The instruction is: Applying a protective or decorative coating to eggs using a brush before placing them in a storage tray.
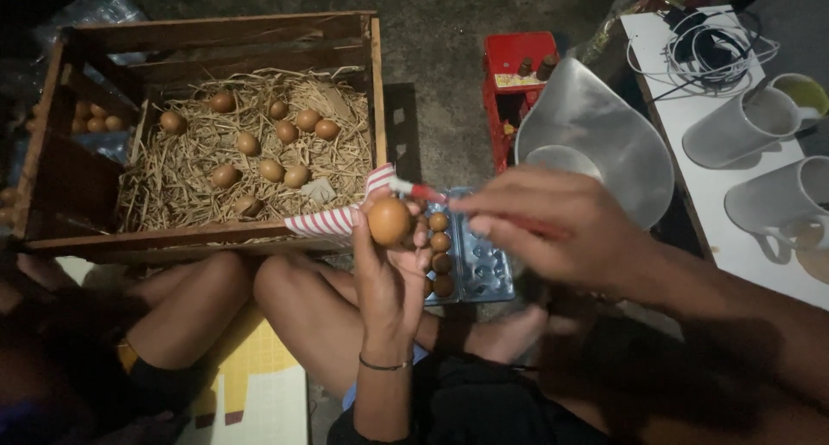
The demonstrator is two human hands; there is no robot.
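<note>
My left hand (pixel 389 272) holds a brown egg (pixel 389 221) upright between its fingertips. My right hand (pixel 553 229) grips a red and white marker pen (pixel 423 191), its tip close to the top of the egg. Just behind the hands lies a blue egg tray (pixel 484 268) with several brown eggs (pixel 439 242) in its left column. A wooden crate (pixel 207 134) lined with straw holds several more brown eggs (pixel 272 170) at the upper left.
A red and white striped cloth (pixel 332 220) hangs at the crate's near corner. A metal scale pan (pixel 604 138) and a red scale (pixel 518 74) stand at the right. A white table (pixel 743 229) carries white jugs (pixel 743 126) and cables. Bare knees (pixel 259 298) lie below.
</note>
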